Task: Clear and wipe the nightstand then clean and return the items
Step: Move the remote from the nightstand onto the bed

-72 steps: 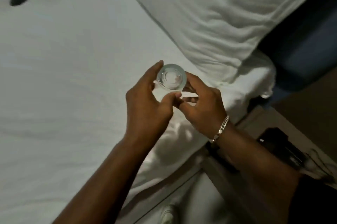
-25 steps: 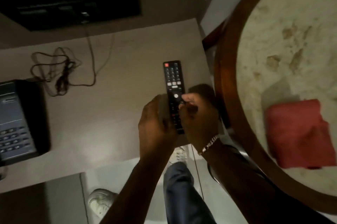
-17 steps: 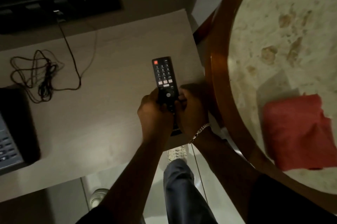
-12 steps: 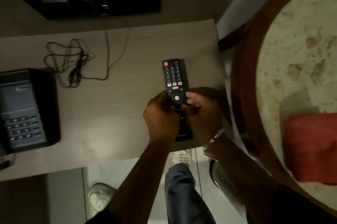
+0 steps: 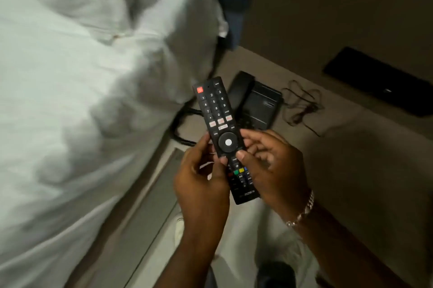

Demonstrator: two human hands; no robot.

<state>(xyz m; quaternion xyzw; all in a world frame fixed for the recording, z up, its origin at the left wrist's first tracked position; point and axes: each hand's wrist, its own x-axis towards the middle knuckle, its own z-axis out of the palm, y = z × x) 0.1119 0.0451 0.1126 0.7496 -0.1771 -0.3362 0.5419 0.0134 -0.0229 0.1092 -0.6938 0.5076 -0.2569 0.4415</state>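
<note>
A long black TV remote [image 5: 216, 114] with a red power button and a round white centre key is held up off the nightstand, buttons facing me. My left hand [image 5: 202, 178] grips its lower left edge. My right hand [image 5: 274, 168] holds its right side, thumb resting just below the round key; a silver bracelet sits on that wrist. The beige nightstand top [image 5: 351, 159] lies below and to the right of the remote.
A black desk phone [image 5: 260, 102] stands on the nightstand beside the bed, with a tangled thin cable [image 5: 301, 105] to its right. A black wall panel [image 5: 382, 81] is mounted behind. White bedding [image 5: 82, 88] fills the left side.
The remote has been lifted off the nightstand in both hands. The view has swung left: the round table and red cloth are gone and the bed has come into view.
</note>
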